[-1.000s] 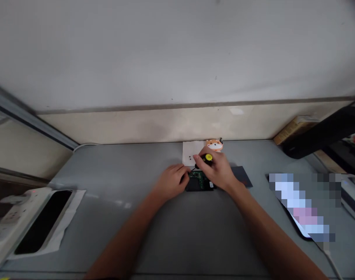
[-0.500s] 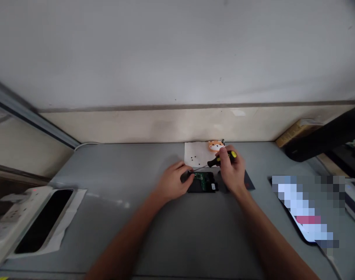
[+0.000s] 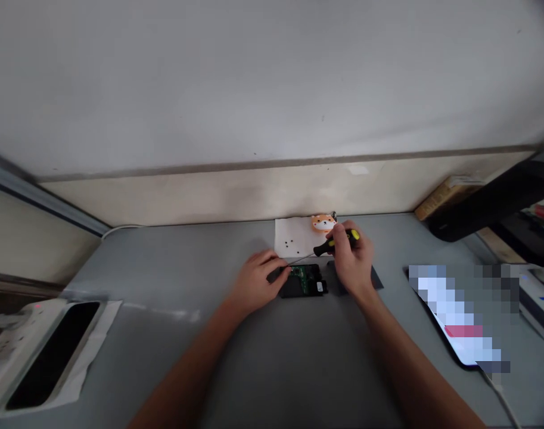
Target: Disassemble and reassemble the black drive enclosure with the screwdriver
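White power strip at the grey table's near left corner; left hand mid-table, its fingers lying over the left end of a black case (whether they grip it or only rest there, I cannot tell); the case's long axis runs left to right, a green circuit board showing on top; paper sheet beyond it, towards the far edge, with small screws and an orange dog figure; right hand, nearer the sheet, fingers curled narrowly round a yellow-and-black screwdriver, whose thin shaft slants left towards the board; dark pad beside that hand; blurred phone near the right edge.
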Demonstrator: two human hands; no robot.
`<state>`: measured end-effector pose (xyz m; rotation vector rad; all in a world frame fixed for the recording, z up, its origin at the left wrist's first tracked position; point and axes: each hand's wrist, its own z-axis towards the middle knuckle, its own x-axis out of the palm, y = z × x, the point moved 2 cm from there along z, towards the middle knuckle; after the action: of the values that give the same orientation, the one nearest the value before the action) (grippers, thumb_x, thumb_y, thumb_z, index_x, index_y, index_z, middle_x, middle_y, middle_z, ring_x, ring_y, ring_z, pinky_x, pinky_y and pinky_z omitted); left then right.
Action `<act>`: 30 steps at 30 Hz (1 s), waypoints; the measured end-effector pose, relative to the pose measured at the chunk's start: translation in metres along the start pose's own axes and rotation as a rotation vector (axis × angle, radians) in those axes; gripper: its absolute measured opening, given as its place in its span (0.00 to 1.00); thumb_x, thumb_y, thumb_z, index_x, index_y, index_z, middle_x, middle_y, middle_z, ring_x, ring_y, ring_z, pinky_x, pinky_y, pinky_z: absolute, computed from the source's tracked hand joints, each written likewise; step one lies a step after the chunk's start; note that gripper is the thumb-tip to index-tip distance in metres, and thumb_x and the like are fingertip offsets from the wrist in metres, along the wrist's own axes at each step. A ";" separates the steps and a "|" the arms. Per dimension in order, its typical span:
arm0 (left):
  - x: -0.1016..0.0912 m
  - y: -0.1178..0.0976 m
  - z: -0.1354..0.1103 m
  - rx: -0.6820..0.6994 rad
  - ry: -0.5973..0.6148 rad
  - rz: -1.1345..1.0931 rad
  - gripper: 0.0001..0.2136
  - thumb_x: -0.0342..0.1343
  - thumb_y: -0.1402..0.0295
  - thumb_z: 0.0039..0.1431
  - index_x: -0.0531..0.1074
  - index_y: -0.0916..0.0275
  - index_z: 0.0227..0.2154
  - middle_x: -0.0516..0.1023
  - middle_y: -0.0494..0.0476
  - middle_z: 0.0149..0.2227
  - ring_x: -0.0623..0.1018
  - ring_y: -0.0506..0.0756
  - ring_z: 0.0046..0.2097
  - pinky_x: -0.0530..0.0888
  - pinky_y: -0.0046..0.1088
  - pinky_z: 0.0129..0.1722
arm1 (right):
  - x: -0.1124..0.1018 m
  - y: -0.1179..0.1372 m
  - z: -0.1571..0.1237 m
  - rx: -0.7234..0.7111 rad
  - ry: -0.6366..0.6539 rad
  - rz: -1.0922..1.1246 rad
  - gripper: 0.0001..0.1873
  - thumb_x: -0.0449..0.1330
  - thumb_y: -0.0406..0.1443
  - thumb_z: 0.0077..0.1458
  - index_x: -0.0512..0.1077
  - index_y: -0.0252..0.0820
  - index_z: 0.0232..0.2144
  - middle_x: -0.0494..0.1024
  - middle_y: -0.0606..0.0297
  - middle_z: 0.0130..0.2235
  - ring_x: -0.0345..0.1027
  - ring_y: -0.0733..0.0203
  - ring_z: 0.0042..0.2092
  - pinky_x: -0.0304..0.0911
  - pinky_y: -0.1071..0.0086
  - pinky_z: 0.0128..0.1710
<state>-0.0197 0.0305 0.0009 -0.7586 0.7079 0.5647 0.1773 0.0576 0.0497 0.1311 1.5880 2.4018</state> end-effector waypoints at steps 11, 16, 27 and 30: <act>-0.002 0.002 0.000 0.047 0.048 0.058 0.12 0.51 0.65 0.71 0.79 0.58 0.37 0.78 0.55 0.35 0.78 0.53 0.37 0.75 0.32 0.42 | -0.001 0.000 0.000 -0.021 -0.002 -0.042 0.23 0.56 0.52 0.62 0.65 0.45 0.22 0.63 0.72 0.19 0.56 0.67 0.21 0.56 0.72 0.21; -0.010 0.002 0.000 -0.030 0.114 0.115 0.10 0.51 0.65 0.68 0.77 0.60 0.40 0.79 0.58 0.37 0.79 0.58 0.39 0.74 0.38 0.43 | 0.000 -0.002 -0.001 -0.032 0.011 -0.053 0.23 0.55 0.51 0.62 0.64 0.44 0.22 0.65 0.71 0.20 0.56 0.67 0.22 0.57 0.71 0.22; -0.008 0.003 0.002 -0.037 0.163 0.120 0.12 0.46 0.73 0.67 0.76 0.60 0.39 0.80 0.56 0.34 0.80 0.57 0.38 0.73 0.36 0.41 | 0.004 -0.016 -0.005 -0.001 0.033 -0.094 0.19 0.56 0.47 0.62 0.64 0.44 0.23 0.65 0.71 0.21 0.57 0.66 0.24 0.56 0.70 0.25; -0.008 0.001 0.002 -0.022 0.152 0.105 0.12 0.46 0.74 0.67 0.75 0.60 0.38 0.80 0.56 0.34 0.80 0.57 0.37 0.74 0.36 0.41 | 0.005 -0.017 -0.005 0.007 0.039 -0.082 0.19 0.56 0.48 0.61 0.64 0.44 0.23 0.65 0.71 0.21 0.58 0.66 0.24 0.56 0.70 0.25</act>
<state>-0.0249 0.0315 0.0072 -0.7941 0.8876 0.6155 0.1740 0.0609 0.0324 0.0207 1.5861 2.3507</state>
